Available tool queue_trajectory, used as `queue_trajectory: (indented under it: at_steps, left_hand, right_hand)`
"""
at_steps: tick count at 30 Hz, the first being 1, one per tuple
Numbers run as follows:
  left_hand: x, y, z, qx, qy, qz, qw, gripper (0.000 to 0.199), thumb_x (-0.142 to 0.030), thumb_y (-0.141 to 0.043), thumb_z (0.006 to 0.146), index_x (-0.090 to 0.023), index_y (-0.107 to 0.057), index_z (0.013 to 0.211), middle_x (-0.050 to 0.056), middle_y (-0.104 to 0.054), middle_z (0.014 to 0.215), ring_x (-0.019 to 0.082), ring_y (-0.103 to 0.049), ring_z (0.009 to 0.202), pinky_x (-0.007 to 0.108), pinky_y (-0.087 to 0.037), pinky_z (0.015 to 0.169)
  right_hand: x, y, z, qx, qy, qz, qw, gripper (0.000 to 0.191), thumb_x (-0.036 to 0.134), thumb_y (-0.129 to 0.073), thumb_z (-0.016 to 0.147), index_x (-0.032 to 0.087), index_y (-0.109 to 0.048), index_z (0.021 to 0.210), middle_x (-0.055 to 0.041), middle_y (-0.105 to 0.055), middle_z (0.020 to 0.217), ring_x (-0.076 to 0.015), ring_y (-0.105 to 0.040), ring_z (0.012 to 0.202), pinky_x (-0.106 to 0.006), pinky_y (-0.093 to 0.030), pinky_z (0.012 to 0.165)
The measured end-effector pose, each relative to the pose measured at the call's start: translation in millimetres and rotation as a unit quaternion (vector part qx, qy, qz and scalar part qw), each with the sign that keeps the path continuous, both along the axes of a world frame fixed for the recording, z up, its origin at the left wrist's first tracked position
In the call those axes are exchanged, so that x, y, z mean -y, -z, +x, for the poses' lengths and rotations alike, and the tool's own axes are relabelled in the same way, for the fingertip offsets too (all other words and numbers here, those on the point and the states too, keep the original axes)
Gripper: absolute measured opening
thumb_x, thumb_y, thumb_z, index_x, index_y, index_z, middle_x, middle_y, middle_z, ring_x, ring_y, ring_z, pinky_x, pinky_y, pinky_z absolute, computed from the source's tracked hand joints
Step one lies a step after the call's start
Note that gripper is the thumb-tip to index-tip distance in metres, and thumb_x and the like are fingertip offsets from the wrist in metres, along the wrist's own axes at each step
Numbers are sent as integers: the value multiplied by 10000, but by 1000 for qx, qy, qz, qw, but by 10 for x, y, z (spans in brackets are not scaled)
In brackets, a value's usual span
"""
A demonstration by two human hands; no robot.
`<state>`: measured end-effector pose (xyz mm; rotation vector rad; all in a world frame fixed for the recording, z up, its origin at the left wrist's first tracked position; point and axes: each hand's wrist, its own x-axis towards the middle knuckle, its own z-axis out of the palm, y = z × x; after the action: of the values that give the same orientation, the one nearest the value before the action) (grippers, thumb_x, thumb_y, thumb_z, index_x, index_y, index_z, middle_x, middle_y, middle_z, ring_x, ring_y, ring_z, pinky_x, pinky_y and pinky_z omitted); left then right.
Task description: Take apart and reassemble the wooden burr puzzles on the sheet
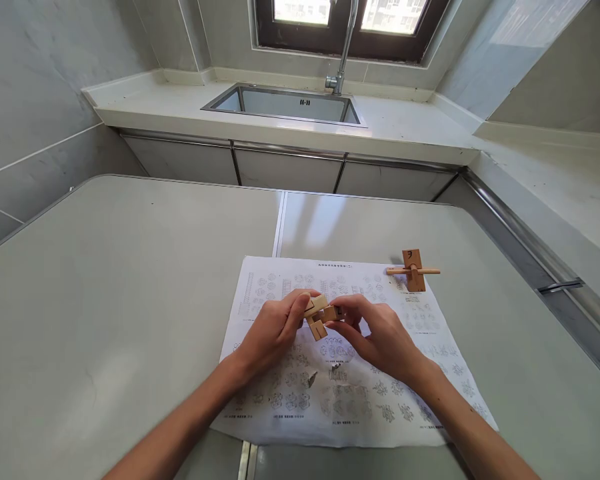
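Note:
Above the middle of a printed instruction sheet (260, 313), my left hand (286, 320) is closed on several joined wooden puzzle pieces (316, 319), pale and marked with dark lines. From the other side, my right hand (375, 327) pinches a darker wooden puzzle piece (334, 313) with a black mark on its face. That piece meets the joined ones; whether it is slotted in cannot be seen. Near the sheet's upper right corner sits another wooden assembly (413, 270), a flat marked block crossed by a thin rod.
The sheet lies on a pale table (105, 300) with a seam down its middle. Small tears show in the paper. Beyond the table are a counter (405, 127) with a sink (280, 103) and a tall faucet (337, 80). Another counter (570, 180) runs along the right.

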<state>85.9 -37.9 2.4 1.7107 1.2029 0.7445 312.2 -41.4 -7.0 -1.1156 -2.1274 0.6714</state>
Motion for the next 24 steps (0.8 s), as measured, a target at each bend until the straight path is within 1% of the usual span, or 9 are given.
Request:
queue_trajectory:
  at_steps: [5,10,12,14,16,18,20,22,24]
  left_hand:
    - [0,4,-2,-18,-8,12,1000,587,-527,-258,1115,-191,-735,1181,35,-747,891,184,-645,754,280,-463,717]
    - [-7,-8,-5,-5,-19,6,1000,579,-529,-283,1110,-185,-747,1149,36,-745,892,174,-614,702,273,-437,671]
    - [-9,-1,-6,-9,-26,6,1000,603,-544,-277,1106,-182,-755,1047,24,-701,785,166,-571,645,276,-415,645]
    - [-7,9,-4,-20,-39,8,999,655,-575,-260,1099,-176,-739,899,8,-604,652,161,-512,586,283,-385,609]
    - [-1,15,1,-31,-50,13,998,697,-605,-244,1091,-176,-704,790,3,-543,596,160,-475,557,291,-364,587]
    - [6,14,7,-33,-56,18,998,707,-624,-239,1084,-178,-692,775,13,-574,615,167,-497,563,295,-370,585]
    - [11,5,13,-22,-58,20,998,691,-633,-253,1081,-181,-712,830,34,-657,684,187,-575,617,297,-410,614]
    - [12,-3,16,-2,-58,22,998,676,-624,-261,1085,-183,-743,911,51,-733,784,214,-661,722,301,-466,685]
    - [10,-6,16,14,-58,24,998,662,-605,-258,1094,-183,-762,1015,59,-774,889,229,-706,836,309,-499,784]
  right_hand:
    - [12,-46,-35,-36,11,-11,999,139,392,-658,1027,275,-636,1098,29,-647,697,-142,-555,543,-269,-463,559]
    - [10,-66,-48,-43,19,-34,998,159,415,-645,1032,271,-659,1101,-1,-700,762,-152,-589,576,-269,-455,537]
    - [8,-63,-53,-38,19,-31,999,176,426,-636,1036,271,-667,1114,-8,-715,773,-153,-590,570,-281,-465,551]
    - [6,-68,-58,-42,19,-30,998,188,443,-633,1035,274,-669,1110,-10,-718,779,-153,-584,564,-291,-475,562]
    - [4,-83,-60,-55,20,-52,997,192,455,-628,1036,274,-659,1093,0,-700,748,-155,-576,560,-294,-480,565]
    - [3,-100,-57,-65,17,-87,994,198,460,-612,1044,270,-643,1094,12,-672,696,-160,-576,560,-291,-479,561]
    - [4,-104,-53,-60,16,-100,993,209,465,-599,1049,267,-638,1102,12,-663,680,-166,-585,569,-294,-479,567]
    - [7,-90,-56,-43,15,-83,996,213,468,-602,1047,270,-649,1108,0,-684,720,-165,-591,576,-298,-478,577]
    - [13,-66,-68,-22,9,-56,998,194,448,-606,1048,274,-661,1114,-4,-700,760,-156,-589,569,-298,-475,590]
